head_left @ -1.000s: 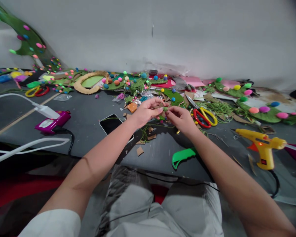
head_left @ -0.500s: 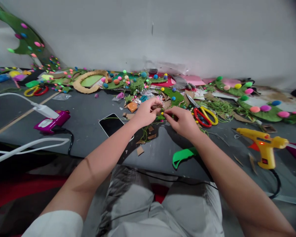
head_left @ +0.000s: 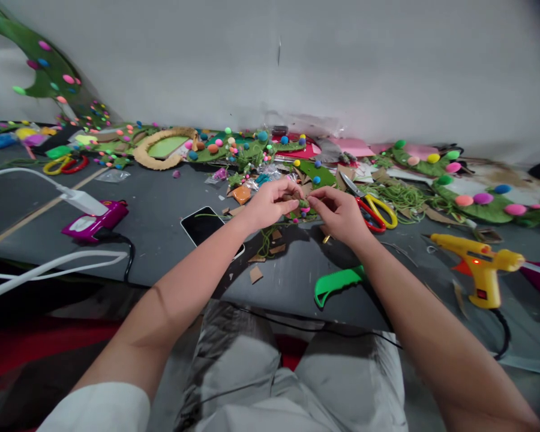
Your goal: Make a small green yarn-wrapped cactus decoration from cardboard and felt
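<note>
Both hands meet over the middle of the table. Between their fingertips is a small green piece with pom-poms [head_left: 304,207], pink and blue spots showing on it. My left hand [head_left: 272,205] has its fingers curled and closed at the left side of this piece. From the right, my right hand [head_left: 342,215] pinches at its edge with thumb and forefinger; what exactly lies in that pinch is too small to make out. Green yarn [head_left: 266,240] and cardboard scraps [head_left: 256,275] lie below the left hand. Right of my right hand are scissors [head_left: 378,211] with red and yellow handles.
A phone [head_left: 202,225] lies left of my hands. Nearer me is a green-handled tool [head_left: 335,287]. A yellow glue gun [head_left: 483,258] with a lit red light stands at right. A purple power socket [head_left: 96,222] with cables sits at left. Pom-pom-covered green felt [head_left: 481,204] lines the back.
The small piece has been turned: a yellow pom-pom showed before, now pink and blue. Both hands have shifted slightly right. A small yellow bit now shows under my right hand.
</note>
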A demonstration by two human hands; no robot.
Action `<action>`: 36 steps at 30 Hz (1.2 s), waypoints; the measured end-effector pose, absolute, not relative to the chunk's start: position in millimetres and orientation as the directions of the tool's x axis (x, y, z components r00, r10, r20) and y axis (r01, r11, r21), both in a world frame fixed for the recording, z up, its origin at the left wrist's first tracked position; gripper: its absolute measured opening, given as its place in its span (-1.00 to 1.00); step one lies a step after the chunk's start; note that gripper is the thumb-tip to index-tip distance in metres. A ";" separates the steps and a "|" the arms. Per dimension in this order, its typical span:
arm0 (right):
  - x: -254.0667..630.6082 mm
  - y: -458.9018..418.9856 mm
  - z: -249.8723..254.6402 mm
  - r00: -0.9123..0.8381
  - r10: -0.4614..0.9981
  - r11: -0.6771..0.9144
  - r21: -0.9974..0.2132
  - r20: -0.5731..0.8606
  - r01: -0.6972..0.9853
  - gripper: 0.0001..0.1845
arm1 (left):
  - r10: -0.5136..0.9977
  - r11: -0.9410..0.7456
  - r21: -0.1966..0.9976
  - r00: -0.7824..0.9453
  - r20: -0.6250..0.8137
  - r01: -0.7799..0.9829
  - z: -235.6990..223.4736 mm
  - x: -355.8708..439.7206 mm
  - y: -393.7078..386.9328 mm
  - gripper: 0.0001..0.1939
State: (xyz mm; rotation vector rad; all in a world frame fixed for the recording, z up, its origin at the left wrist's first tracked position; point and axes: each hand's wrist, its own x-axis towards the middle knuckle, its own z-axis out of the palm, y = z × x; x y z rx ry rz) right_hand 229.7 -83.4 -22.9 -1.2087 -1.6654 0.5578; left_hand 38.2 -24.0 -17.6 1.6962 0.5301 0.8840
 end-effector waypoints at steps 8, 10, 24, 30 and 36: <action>225.6 -81.7 -24.8 -0.038 0.949 0.313 -0.921 0.313 0.232 -0.71 | 0.739 -0.270 0.946 0.591 0.324 -0.180 -20.0 38.1 -23.9 -0.84; 223.8 -81.1 -27.3 -0.040 0.966 0.259 -0.951 0.256 0.171 -0.72 | 0.731 -0.254 0.946 0.599 0.325 -0.203 -19.8 38.3 -24.2 -0.83; 218.0 -86.3 -29.0 -0.113 0.937 0.342 -0.811 0.329 0.475 -0.77 | 0.823 -0.289 0.952 0.481 0.303 -0.105 -24.3 43.2 -17.8 -0.84; 220.3 -93.8 -23.8 -0.246 0.840 0.493 -0.492 0.484 0.717 -0.82 | 0.807 -0.486 0.862 0.454 0.378 0.146 -27.5 42.1 -18.7 -0.79; 228.5 -93.9 -18.6 -0.284 0.803 0.532 -0.415 0.524 0.738 -0.80 | 0.769 -0.500 0.844 0.546 0.332 0.192 -27.1 42.2 -25.4 -0.77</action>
